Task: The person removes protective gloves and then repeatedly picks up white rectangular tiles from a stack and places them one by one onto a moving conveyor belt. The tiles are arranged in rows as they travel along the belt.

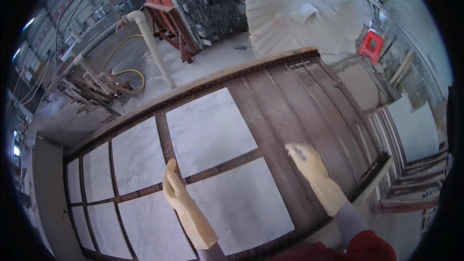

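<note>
Both my hands wear cream rubber gloves. My left hand hovers over the near row of tiles, its fingers stretched out and holding nothing. White, grey-veined marble tiles lie in two rows on a brown mesh conveyor. Nearest to that hand are a far-row tile and a near-row tile, with narrow gaps between tiles. To the right of the tiles, my right hand hangs above the bare conveyor mesh. Its fingers are slightly bent and apart from the thumb, with nothing visible in them.
A raised rim runs along the conveyor's far side. Beyond stand a grey pipe, a red rack with stacked dark strips, and pale sheeting. A red stool is far right; light slabs lean at right.
</note>
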Demonstrator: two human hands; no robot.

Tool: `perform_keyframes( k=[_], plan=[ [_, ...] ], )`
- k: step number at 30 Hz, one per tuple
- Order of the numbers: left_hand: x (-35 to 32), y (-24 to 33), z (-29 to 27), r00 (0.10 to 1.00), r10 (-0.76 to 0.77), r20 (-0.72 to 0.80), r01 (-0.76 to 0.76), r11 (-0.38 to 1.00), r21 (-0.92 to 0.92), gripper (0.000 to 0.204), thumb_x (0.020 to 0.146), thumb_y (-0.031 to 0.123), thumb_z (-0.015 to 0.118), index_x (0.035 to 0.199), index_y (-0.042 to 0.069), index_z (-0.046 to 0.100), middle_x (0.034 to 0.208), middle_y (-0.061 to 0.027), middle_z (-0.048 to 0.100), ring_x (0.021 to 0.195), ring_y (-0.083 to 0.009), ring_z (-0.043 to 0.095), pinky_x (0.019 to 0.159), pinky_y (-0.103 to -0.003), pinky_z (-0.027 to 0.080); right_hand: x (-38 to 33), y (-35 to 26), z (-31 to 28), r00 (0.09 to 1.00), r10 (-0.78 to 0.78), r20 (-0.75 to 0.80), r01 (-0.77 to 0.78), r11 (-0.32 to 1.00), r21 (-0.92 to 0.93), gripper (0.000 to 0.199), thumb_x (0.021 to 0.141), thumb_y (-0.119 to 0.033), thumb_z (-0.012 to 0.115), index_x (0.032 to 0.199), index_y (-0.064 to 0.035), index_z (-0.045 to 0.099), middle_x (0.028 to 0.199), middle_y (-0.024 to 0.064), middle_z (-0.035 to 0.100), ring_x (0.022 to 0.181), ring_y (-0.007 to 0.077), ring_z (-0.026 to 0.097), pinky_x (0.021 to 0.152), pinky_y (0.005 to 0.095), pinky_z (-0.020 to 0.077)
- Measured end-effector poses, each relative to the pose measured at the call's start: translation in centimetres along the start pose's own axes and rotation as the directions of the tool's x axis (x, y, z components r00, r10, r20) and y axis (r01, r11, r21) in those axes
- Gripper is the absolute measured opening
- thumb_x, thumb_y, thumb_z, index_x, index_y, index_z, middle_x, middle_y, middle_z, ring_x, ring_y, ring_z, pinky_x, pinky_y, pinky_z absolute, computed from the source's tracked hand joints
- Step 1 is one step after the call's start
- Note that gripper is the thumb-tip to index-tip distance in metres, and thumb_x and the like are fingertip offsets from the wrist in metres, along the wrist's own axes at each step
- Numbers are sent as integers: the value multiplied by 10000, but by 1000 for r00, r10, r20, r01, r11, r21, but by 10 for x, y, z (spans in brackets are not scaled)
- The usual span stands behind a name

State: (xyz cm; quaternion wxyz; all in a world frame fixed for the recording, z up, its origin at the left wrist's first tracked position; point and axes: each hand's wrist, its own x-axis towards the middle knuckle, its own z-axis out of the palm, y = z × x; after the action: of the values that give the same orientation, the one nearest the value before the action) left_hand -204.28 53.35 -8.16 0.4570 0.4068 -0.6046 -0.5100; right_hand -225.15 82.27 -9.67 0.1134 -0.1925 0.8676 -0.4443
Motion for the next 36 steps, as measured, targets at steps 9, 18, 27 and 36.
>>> perform_keyframes(
  k=[9, 18, 27, 36],
  plan=[
    [-138, 72, 70, 859, 178, 480, -258, 960, 106, 322, 1041, 137, 481, 1228, -38, 676, 1310, -203, 644, 1324, -339, 543, 1111, -402, 429, -196, -21, 11, 799, -83, 596, -32, 983, 179, 403, 966, -450, 611, 1079, -91, 753, 1001, 168, 731, 962, 340, 683, 863, 426, 519],
    [-294, 124, 145, 625, -150, 767, -48, 972, 229, 377, 1018, 170, 432, 1210, -30, 688, 1308, -222, 637, 1336, -340, 521, 1091, -403, 426, -232, 47, -17, 883, -330, 333, 228, 923, 309, 456, 970, -455, 606, 734, -72, 681, 726, 138, 670, 757, 354, 656, 683, 460, 507],
    [-468, 131, 257, 167, 238, 957, 200, 942, -269, 692, 1040, 343, 512, 1561, -23, 242, 1624, -202, 263, 1442, -300, 405, 1205, -423, 293, -262, 139, -198, 846, -172, 505, -103, 876, 470, 622, 1025, -542, 466, 744, -21, 657, 690, 119, 681, 632, 249, 671, 653, 394, 525],
    [-585, 131, 387, -33, -72, 997, 408, 909, 79, 426, 1050, 217, 521, 1328, -105, 551, 1301, -236, 628, 1253, -328, 591, 1136, -466, 406, -330, 254, -372, 924, 343, 167, -379, 773, 510, 503, 1029, -481, 513, 1127, -37, 728, 1048, 126, 739, 986, 249, 702, 920, 357, 534]
  ],
)
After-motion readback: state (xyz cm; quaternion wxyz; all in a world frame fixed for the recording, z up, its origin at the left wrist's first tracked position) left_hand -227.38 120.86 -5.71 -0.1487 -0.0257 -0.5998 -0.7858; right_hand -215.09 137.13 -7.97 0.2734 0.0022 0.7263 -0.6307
